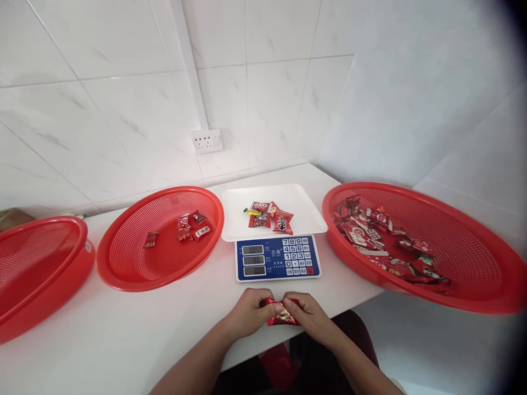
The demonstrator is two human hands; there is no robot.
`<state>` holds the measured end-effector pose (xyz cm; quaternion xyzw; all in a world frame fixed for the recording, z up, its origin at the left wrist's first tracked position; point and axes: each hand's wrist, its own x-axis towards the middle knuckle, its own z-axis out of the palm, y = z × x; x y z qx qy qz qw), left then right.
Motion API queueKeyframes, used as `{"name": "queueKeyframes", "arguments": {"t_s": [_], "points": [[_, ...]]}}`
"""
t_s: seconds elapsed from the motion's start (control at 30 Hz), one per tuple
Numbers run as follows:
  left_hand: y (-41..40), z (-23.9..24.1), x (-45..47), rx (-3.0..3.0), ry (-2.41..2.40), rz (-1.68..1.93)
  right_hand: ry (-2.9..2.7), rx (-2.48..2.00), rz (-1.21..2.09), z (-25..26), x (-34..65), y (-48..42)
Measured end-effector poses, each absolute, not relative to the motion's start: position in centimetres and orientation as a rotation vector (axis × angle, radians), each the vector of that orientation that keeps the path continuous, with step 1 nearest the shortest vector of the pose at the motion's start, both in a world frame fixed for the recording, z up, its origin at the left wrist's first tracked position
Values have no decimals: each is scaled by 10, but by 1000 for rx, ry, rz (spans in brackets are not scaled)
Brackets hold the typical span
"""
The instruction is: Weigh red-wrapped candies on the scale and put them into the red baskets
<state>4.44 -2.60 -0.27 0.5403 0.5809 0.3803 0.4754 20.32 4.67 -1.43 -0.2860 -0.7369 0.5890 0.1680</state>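
Both hands meet at the near edge of the white table, just in front of the scale. My left hand (250, 314) and my right hand (310, 316) each pinch one end of a small red sweet wrapper (281, 314) held between them. The electronic scale (276, 257) has a blue keypad front and a white weighing tray (308, 206) carrying several red wrapped sweets (268, 214).
A red mesh basket (135, 263) left of the scale holds a few sweets (190, 226). A larger red basket (473, 247) on the right holds several more sweets (382, 238) and overhangs the table. Another red basket (37, 269) sits far left. A wall socket (207, 141) is behind.
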Motion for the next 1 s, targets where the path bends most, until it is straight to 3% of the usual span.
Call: {"name": "queueKeyframes", "arguments": {"t_s": [0.1, 0.23, 0.3, 0.5, 0.73, 1.0], "points": [[-25, 1, 42, 1296, 1434, 1123, -2000, -827, 1732, -16, 205, 47], [-25, 22, 32, 1074, 1324, 1744, -1855, -855, 1799, -19, 208, 49], [-28, 37, 29, 1063, 1315, 1852, -1815, -852, 1824, -21, 209, 49], [-46, 53, 44, 1432, 1440, 991, -1798, -787, 1842, -21, 209, 49], [-55, 27, 34, 1131, 1611, 1120, -1786, -762, 1817, -20, 209, 49], [-50, 20, 59, 1140, 1512, 997, -1898, -671, 1732, -23, 208, 47]]}}
